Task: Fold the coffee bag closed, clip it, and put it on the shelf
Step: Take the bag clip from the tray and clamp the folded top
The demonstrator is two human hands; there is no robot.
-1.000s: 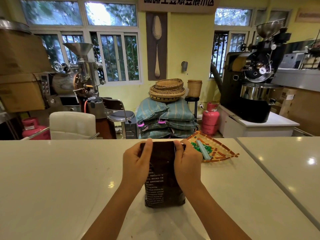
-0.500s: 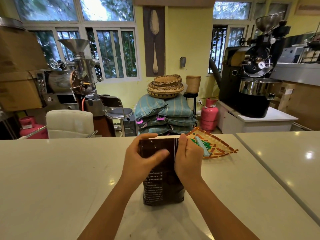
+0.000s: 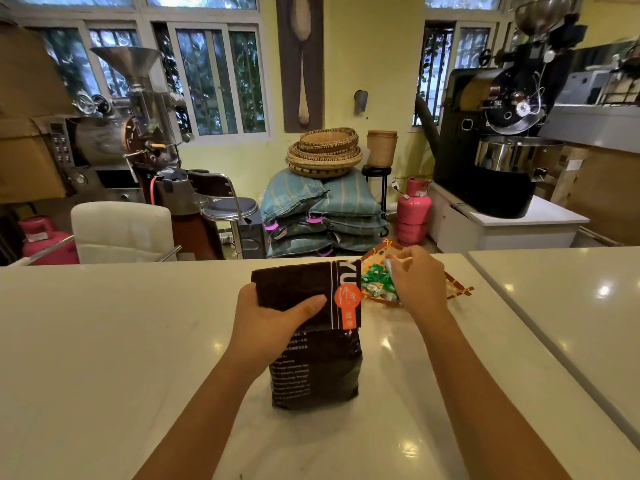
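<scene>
Dark brown coffee bag (image 3: 313,362) stands upright at the worktop's (image 3: 104,341) centre, its top folded over and pinched in the left hand's (image 3: 273,323) closed grip, thumb across the flap. At two o'clock, the right hand (image 3: 414,282) reaches into the woven tray (image 3: 457,289), fingers curled on a pale blue clip (image 3: 388,266). With only one hand pinning it, the fold could spring open, or the bag tip sideways

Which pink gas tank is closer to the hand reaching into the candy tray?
The pink gas tank standing beside the stacked blue sacks, just beyond the counter from the right hand. The other pink tank sits far off at the left edge.
</scene>
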